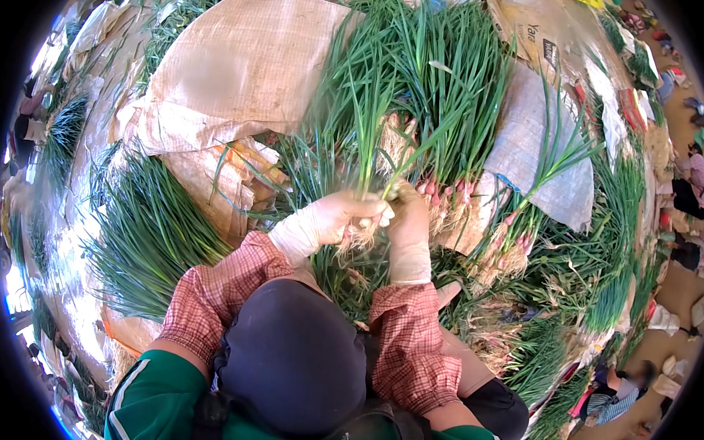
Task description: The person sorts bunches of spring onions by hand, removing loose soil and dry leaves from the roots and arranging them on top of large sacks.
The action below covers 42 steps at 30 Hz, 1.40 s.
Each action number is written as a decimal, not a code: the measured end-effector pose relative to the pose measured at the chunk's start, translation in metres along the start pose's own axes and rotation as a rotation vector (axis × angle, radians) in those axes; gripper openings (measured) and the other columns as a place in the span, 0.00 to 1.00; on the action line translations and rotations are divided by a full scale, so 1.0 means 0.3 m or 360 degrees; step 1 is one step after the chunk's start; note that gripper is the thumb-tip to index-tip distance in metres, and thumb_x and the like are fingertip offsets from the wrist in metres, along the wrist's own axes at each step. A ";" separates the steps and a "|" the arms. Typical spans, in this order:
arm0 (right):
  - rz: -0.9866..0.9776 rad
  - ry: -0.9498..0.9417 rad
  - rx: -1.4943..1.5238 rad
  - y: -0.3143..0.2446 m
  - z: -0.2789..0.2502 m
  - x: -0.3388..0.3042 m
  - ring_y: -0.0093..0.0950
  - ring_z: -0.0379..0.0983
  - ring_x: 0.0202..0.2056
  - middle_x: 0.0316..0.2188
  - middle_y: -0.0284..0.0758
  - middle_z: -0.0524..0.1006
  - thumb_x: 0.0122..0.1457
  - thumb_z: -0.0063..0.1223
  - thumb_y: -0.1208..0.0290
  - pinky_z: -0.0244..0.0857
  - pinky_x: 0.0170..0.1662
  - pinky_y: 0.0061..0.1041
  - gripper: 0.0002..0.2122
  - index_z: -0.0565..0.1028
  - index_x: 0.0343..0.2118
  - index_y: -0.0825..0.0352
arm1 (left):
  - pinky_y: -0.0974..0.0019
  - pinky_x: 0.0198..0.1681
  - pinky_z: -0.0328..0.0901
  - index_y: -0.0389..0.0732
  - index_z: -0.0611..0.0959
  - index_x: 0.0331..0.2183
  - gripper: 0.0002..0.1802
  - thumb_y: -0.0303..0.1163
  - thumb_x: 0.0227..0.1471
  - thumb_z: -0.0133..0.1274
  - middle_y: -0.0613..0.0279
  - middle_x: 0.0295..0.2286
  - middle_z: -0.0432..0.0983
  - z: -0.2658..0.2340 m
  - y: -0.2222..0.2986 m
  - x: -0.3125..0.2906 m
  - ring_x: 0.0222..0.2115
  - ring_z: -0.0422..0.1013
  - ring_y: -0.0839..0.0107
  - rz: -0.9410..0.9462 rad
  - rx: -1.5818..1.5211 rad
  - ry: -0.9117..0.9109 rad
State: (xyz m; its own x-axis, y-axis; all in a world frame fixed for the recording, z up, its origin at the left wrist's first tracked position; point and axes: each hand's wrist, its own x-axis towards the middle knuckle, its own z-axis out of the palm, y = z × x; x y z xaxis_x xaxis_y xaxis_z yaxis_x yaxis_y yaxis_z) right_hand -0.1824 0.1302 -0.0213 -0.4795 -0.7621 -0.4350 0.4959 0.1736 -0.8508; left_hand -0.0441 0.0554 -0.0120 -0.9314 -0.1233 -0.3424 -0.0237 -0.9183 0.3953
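Observation:
My left hand [341,220], in a pale glove, is closed around a few green onions [368,147]. Their leaves stand up above the fist, and pale roots [360,240] hang out below it. Right beside it is my right hand [408,216], also gloved, with its fingers bent in a pinch at a single green onion stalk [392,184] that slants up to the right. The right fingertips are partly hidden. Just beyond the hands lies a thick pile of green onions [457,92] with pinkish bulbs and stringy roots.
A beige woven sack [241,61] covers the far left, and a large bunch of green onion leaves [154,232] lies near it. At the right are a whitish sack [544,149], a smaller rooted bunch [514,233] and scattered trimmings [575,266]. Other people [613,396] sit along the far right.

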 end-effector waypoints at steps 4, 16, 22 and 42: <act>-0.0131 -0.0198 -0.0500 -0.055 0.012 -0.017 0.26 0.72 0.33 0.33 0.32 0.74 0.61 0.46 0.77 0.69 0.37 0.21 0.11 0.71 0.46 0.72 | 0.83 0.16 0.58 0.31 0.75 0.43 0.15 0.32 0.58 0.51 0.64 0.29 0.71 0.017 0.014 -0.033 0.19 0.62 0.86 -0.0105 -0.0061 -0.0028; -0.0447 0.0038 -0.0272 -0.086 0.033 -0.037 0.24 0.64 0.24 0.25 0.31 0.69 0.66 0.41 0.70 0.63 0.30 0.21 0.08 0.70 0.37 0.70 | 0.84 0.17 0.57 0.34 0.74 0.42 0.12 0.31 0.58 0.50 0.60 0.30 0.73 0.008 0.010 -0.033 0.17 0.61 0.87 -0.0165 0.0064 -0.0099; 0.0027 -0.0072 -0.1089 -0.041 -0.028 0.014 0.24 0.71 0.29 0.26 0.39 0.74 0.65 0.43 0.67 0.66 0.31 0.25 0.12 0.75 0.34 0.71 | 0.86 0.15 0.53 0.36 0.74 0.41 0.10 0.30 0.57 0.51 0.60 0.30 0.73 0.026 0.016 -0.045 0.16 0.58 0.88 -0.0136 0.0126 -0.0037; -0.0048 0.0338 -0.1304 -0.208 -0.161 0.087 0.22 0.72 0.18 0.23 0.33 0.79 0.62 0.47 0.69 0.65 0.21 0.18 0.10 0.73 0.38 0.72 | 0.80 0.24 0.61 0.35 0.78 0.46 0.19 0.37 0.57 0.53 0.66 0.30 0.77 0.063 -0.011 0.045 0.22 0.65 0.83 0.0030 0.0765 0.0527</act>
State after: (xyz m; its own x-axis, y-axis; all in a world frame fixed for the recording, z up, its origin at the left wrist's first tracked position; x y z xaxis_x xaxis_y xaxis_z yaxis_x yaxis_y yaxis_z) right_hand -0.2608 0.1296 0.0061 -0.6506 -0.6546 -0.3850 -0.1614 0.6146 -0.7722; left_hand -0.0635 0.0638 -0.0018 -0.7720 -0.3201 -0.5491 -0.2424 -0.6504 0.7199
